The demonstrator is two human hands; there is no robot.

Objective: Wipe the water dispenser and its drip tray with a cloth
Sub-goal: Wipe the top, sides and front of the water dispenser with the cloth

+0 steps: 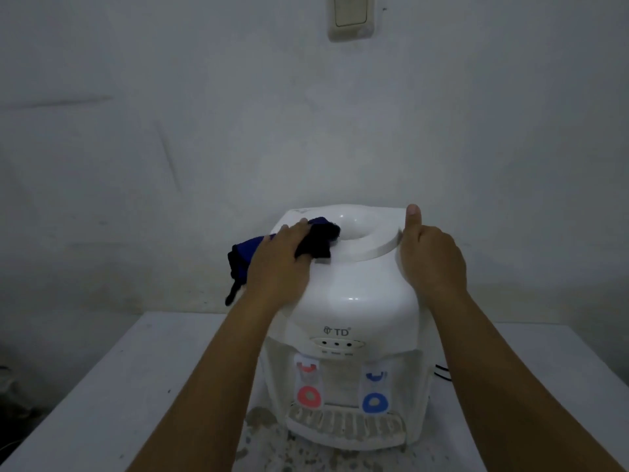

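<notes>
The white water dispenser (343, 301) stands in the middle of the frame, low down, on a white table (102, 386). It looks hard, smooth and a bit shiny, so a cloth should slide over it easily. It has no bottle on top, so it is likely light and could scoot or tip if pushed hard. The best place to hold it is the round top corner.

The right hand (430, 257) is doing just that. Its fingers lie flat on the right side of the top and the thumb points up beside the round hole. It holds nothing.

The left hand (280, 260) presses a dark blue and black cloth (306, 241) onto the left side of the top. The cloth is soft and floppy, and one end hangs off the left edge. The fingers look mostly straight on top of it.

At the bottom of the frame is the drip tray (345, 427). It looks dirty, with thin slots that may need a folded corner of cloth. It may lift out, so go gently.

Above it are a red tap (309, 396) and a blue tap (373, 401). A wall switch (350, 17) sits at the top of the frame.
</notes>
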